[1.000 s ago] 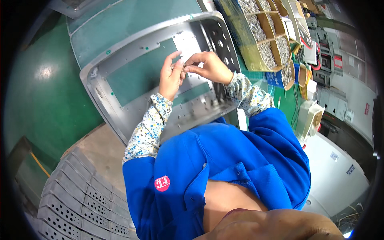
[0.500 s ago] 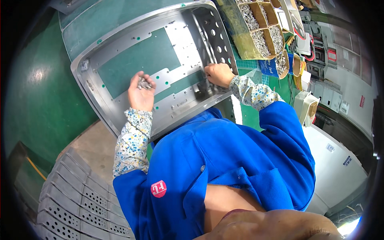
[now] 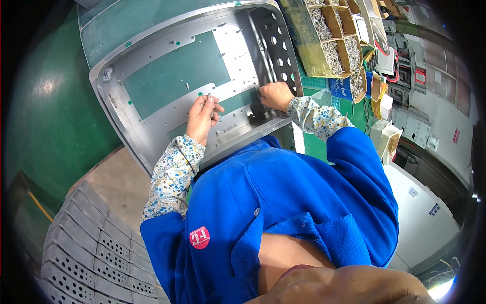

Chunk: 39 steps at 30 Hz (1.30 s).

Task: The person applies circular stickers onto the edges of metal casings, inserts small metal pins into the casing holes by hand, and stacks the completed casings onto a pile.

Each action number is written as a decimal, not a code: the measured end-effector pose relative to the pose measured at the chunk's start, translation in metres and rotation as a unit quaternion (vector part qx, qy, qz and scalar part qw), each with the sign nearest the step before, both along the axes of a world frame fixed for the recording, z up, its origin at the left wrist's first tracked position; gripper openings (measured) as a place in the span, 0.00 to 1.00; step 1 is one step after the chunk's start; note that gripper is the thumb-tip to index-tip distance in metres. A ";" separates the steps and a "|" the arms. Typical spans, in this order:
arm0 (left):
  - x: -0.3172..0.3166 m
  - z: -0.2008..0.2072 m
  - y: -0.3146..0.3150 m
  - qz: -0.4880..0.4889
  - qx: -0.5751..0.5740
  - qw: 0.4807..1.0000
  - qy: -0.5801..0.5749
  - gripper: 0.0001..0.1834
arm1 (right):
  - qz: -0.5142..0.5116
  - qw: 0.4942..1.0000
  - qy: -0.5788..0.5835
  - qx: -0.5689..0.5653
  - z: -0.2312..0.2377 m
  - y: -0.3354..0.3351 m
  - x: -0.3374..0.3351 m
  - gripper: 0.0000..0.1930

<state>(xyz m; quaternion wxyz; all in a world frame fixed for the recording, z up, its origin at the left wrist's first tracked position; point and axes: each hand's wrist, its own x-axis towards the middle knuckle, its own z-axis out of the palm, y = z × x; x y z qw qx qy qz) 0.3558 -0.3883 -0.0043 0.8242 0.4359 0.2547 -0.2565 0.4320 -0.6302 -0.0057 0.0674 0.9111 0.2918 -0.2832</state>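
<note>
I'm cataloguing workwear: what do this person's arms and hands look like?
The left hand and right hand are ungloved. White oversleeves, speckled blue and yellow, have gathered ends; above them show plain, bright blue jacket sleeves.

The table (image 3: 114, 25) is dull blue-green; past its left edge, the floor (image 3: 45, 116) is of brighter green. The metal housing (image 3: 240, 50) is silver-grey, with small green dots (image 3: 200, 94). The jacket (image 3: 217, 202) is plain blue and carries a red badge (image 3: 199, 237) with white marks. Both sleeve covers (image 3: 172, 172) are white, speckled with blue and yellow. The divided box (image 3: 306, 50) is yellowish outside and tan inside.
</note>
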 end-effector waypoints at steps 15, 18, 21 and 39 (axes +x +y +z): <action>-0.041 0.042 0.053 0.215 -0.051 0.975 0.002 0.14 | 0.249 0.900 -0.020 0.358 -0.044 0.129 0.047 0.07; -0.044 0.039 0.051 0.207 -0.023 0.978 -0.005 0.14 | 0.224 0.913 -0.028 0.339 -0.042 0.126 0.045 0.06; -0.042 0.037 0.047 0.182 0.026 0.983 -0.018 0.13 | 0.079 0.944 0.086 0.308 -0.011 0.102 0.032 0.05; -0.024 0.003 0.001 -0.131 0.220 0.959 -0.120 0.12 | 0.153 0.981 0.065 0.096 -0.007 0.006 -0.004 0.08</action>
